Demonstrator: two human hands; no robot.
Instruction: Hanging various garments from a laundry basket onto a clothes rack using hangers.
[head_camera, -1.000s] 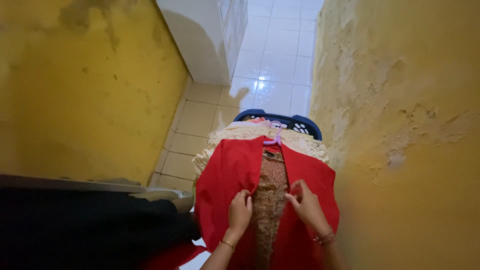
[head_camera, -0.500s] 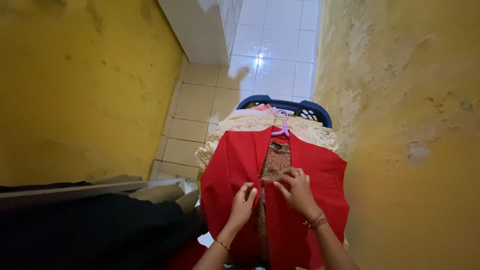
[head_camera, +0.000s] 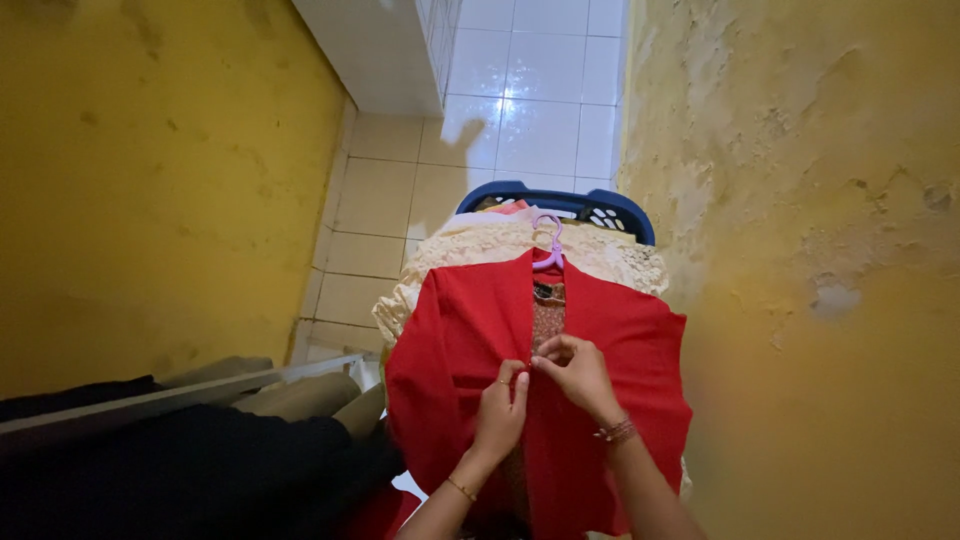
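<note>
Hands meet at the centre front of a red garment (head_camera: 460, 340), seen from above by the head camera. Left hand (head_camera: 500, 410) is closed in a pinch on the left front edge of the red cloth, thumb and forefinger pressed together; a thin bracelet sits on that wrist. Right hand (head_camera: 578, 375) is curled, its fingertips (head_camera: 540, 362) pinching the right front edge, just touching the left hand's fingertips. A beaded bracelet circles the right wrist.

Garment hangs on a lilac plastic hanger (head_camera: 549, 245), whose hook shows above the neckline. It lies spread with its two red front panels drawn towards each other, and a narrow strip of patterned brown cloth shows between them from the collar down to the hands. Whether a button or fastener sits under the fingers, I cannot tell.

Beneath and beyond the red garment lies cream lace fabric (head_camera: 480, 250), heaped over a blue laundry basket (head_camera: 600, 205), of which only the far rim shows. Basket stands on a pale tiled floor (head_camera: 380, 210), close to a rough yellow wall (head_camera: 800, 200) on the right. Another yellow wall (head_camera: 150, 180) runs on the left. Dark cloth (head_camera: 170, 470) fills the lower left corner, near the garment's hem.
</note>
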